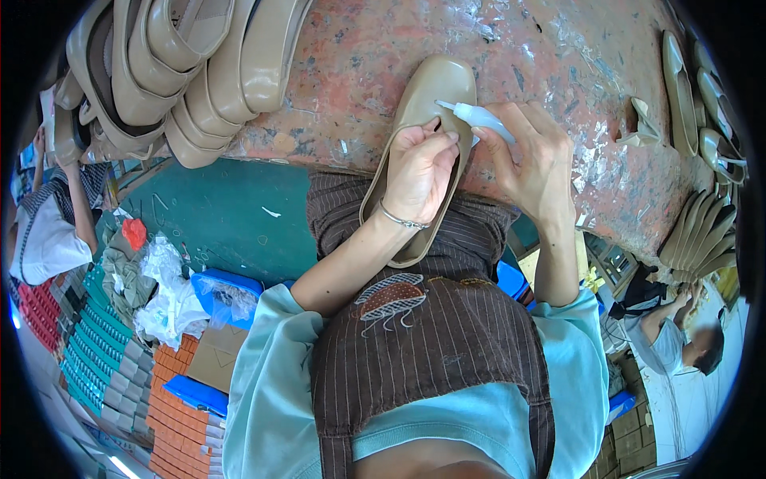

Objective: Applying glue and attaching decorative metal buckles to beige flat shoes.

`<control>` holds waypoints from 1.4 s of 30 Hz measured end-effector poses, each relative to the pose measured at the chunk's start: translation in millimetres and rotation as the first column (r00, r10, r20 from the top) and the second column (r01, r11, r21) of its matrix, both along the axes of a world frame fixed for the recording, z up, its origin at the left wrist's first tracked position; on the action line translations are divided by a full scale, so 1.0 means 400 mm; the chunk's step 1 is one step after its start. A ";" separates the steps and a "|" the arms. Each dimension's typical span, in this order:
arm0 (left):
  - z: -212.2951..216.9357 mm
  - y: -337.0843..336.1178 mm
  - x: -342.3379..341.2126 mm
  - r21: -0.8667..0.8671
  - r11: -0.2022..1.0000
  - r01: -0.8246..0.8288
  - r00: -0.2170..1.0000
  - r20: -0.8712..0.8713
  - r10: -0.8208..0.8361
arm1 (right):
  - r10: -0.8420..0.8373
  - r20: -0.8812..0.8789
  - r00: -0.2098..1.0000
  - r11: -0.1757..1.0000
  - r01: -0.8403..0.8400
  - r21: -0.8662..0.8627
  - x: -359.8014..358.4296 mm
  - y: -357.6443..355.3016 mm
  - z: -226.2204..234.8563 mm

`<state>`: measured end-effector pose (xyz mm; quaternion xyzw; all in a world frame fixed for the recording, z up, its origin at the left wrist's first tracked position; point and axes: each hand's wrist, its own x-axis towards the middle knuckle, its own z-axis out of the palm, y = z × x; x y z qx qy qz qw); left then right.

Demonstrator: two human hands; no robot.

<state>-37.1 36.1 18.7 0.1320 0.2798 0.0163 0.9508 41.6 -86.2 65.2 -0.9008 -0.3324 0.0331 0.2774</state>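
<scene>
A beige flat shoe (436, 84) lies with its square toe on the worn red-brown worktable and its heel over my lap. My left hand (419, 172) reaches into the shoe's opening, its fingers closed on the top edge behind the toe. My right hand (536, 156) grips a small white squeeze bottle (488, 120), held tilted. Its narrow tip is at the shoe's upper, close above my left fingers; whether it touches the leather I cannot tell. The inside of the shoe is partly hidden by my left hand and wrist.
Beige shoes (263, 56) are stacked at the table's far left. More shoes (678, 92) line the right edge, near a beige scrap (641, 124). Blue bins (227, 279) and plastic bags (167, 279) stand on the lower left. Other people (674, 335) are at both sides.
</scene>
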 end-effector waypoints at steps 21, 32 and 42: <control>-0.018 0.003 -0.013 -0.040 0.999 0.009 0.999 -0.051 -0.011 | -0.395 -0.415 0.819 0.722 0.557 0.410 0.112 -0.035 -0.169; -0.036 0.007 -0.025 -0.012 1.000 0.000 1.000 0.027 0.001 | -0.514 0.183 0.838 0.820 0.418 0.390 0.334 -0.067 -0.143; -0.036 -0.002 -0.012 -0.070 0.996 -0.046 0.996 -0.080 0.040 | -0.596 0.180 0.783 0.798 0.553 0.237 0.323 -0.166 -0.134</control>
